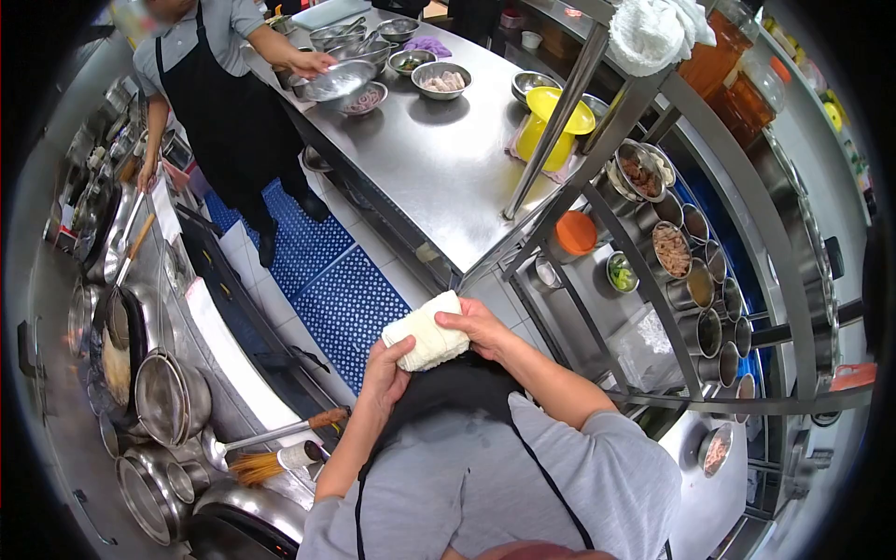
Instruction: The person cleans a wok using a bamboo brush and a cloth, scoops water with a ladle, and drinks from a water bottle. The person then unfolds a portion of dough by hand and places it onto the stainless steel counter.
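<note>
A folded pale yellow cloth (425, 334) is held in front of my black apron, near waist height. My left hand (385, 370) grips its left edge, with the thumb on top. At its upper right, my right hand (476, 327) holds the cloth, thumb on top and fingers mostly hidden behind it. Both hands are well short of the steel table (448, 196) and the stove side.
Woks (117, 355), strainers (173, 397) and a straw brush (271, 467) lie left. A co-worker in a black apron (210, 121) holds a metal bowl (341, 81) at the table. Right stands a rack (607, 224) with food containers. Blue mats (327, 271) cover part of the floor.
</note>
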### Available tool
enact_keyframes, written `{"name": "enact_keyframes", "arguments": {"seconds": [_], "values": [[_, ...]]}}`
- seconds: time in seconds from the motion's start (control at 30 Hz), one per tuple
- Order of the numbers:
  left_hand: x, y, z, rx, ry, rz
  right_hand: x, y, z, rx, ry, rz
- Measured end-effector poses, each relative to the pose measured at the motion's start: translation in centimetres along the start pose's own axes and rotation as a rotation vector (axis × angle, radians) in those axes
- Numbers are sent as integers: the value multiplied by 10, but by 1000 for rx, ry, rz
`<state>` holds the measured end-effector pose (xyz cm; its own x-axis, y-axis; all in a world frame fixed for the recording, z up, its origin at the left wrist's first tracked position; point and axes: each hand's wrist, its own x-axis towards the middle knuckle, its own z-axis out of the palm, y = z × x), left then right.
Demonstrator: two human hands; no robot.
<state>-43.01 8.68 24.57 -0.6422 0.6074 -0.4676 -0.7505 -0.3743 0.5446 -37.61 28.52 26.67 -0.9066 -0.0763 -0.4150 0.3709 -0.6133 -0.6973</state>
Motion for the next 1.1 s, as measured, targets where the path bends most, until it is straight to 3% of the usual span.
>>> {"name": "enact_keyframes", "arguments": {"seconds": [0.2, 0.33, 0.47, 0.57, 0.63, 0.77, 0.83, 0.87, 0.9, 0.93, 0.97, 1.03, 1.1], "values": [[1, -9, -7, 279, 61, 113, 9, 16, 16, -80, -87, -4], [5, -15, -10, 176, 50, 106, 12, 27, 17, -182, 13, -68], [8, -25, 0, 492, 21, 287, 9, 30, 18, -181, 57, 10], [5, -9, 11, 449, -104, 70, -3, 18, 10, -248, -54, 61], [8, -16, 12, 462, -72, 102, -9, 15, 2, -391, -131, 7], [10, -19, 9, 510, -69, 12, -41, 30, -45, -625, 189, -94], [8, -15, 8, 465, -43, -29, -70, 53, -107, -1120, 435, -288], [6, -11, 9, 456, -38, -31, -104, 52, -110, -1169, 601, -135], [5, -10, 7, 438, -45, -41, -126, 100, -174, -1477, 686, 127], [4, -8, 5, 420, -52, -50, -161, 118, -173, -1530, 763, 478], [5, -6, 5, 402, -60, -55, -187, 140, -184, -1547, 731, 703], [2, -4, 10, 384, -46, -68, -241, 189, -199, -1431, 637, 949], [4, -8, 9, 362, -51, -51, -270, 219, -201, -1343, 616, 1014]]}}
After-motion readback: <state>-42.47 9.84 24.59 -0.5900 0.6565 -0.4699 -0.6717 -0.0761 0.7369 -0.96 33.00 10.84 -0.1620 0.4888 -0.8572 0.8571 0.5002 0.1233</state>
